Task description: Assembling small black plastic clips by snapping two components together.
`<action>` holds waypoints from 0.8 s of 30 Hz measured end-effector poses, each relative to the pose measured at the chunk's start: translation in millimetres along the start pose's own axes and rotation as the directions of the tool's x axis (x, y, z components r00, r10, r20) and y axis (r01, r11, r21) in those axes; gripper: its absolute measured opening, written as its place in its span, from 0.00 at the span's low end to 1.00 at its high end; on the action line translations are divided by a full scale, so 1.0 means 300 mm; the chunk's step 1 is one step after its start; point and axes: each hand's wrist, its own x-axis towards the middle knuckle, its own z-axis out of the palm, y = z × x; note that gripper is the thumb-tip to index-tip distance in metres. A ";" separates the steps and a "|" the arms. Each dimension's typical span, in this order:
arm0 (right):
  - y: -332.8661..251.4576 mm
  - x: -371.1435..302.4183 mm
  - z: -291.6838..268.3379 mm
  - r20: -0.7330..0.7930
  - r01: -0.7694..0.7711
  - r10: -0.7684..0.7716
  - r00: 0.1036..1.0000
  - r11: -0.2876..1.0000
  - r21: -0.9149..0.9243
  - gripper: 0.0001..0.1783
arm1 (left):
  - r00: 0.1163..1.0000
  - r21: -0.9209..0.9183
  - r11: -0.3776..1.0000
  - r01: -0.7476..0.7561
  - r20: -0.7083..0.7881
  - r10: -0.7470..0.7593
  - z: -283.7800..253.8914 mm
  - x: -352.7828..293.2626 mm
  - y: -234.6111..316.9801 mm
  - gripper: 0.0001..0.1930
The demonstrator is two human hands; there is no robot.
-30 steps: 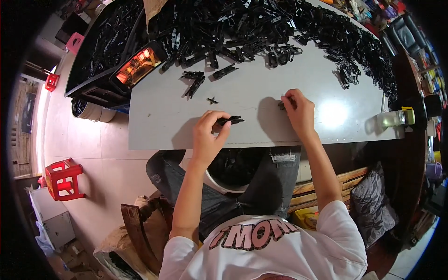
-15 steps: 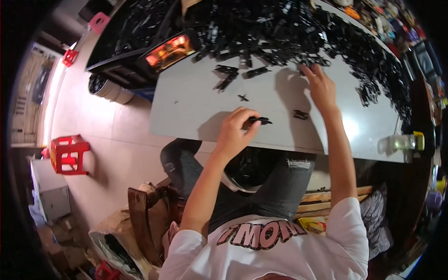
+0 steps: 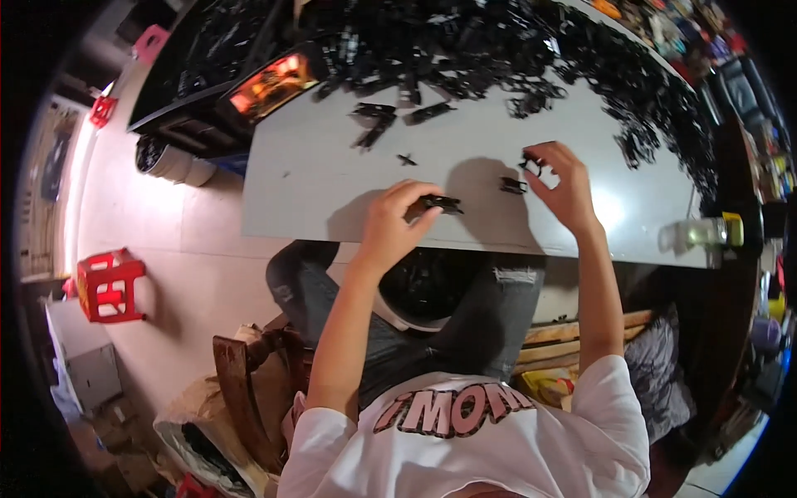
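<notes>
My left hand (image 3: 392, 224), above the table's near edge, pinches a dark, narrow black plastic piece (image 3: 442, 202) that juts out to the right. Between the thumb and fingers of my right hand (image 3: 569, 189) is a small, open-shaped black plastic part (image 3: 530, 161). Just below and left of those fingertips, a short black piece (image 3: 513, 185) lies on the table. Farther left rest a small cross-shaped black bit (image 3: 406, 159) and several longer black pieces (image 3: 375, 124). What exactly these parts belong to I cannot make out.
A large heap of black parts (image 3: 465, 50) covers the far side of the white table (image 3: 307, 174). A lit screen (image 3: 274, 85) stands at the far left, a glass jar (image 3: 701, 232) at the right edge. Below the near edge, between my legs, sits a container (image 3: 419, 322) of dark parts.
My right hand has come back from the heap toward me, bringing a small black part. My left hand keeps its piece, turned slightly. The whole view has shifted a little.
</notes>
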 end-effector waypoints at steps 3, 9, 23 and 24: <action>-0.019 -0.060 -0.014 0.084 0.010 -0.004 0.996 0.998 -0.066 0.17 | 0.999 -0.020 0.999 0.033 -0.020 -0.033 0.006 0.007 0.012 0.08; -0.020 -0.069 -0.004 0.101 0.109 -0.091 0.991 0.976 -0.190 0.18 | 0.999 -0.028 0.999 0.035 -0.007 -0.036 0.029 0.003 0.008 0.07; -0.213 -0.053 0.140 0.147 -0.053 0.028 0.989 0.985 0.165 0.17 | 0.979 0.122 0.987 0.104 -0.189 -0.079 0.071 0.017 0.009 0.07; -0.230 -0.051 0.156 0.149 -0.052 0.027 0.988 0.985 0.166 0.17 | 0.975 0.118 0.986 0.115 -0.204 -0.089 0.071 0.019 0.015 0.07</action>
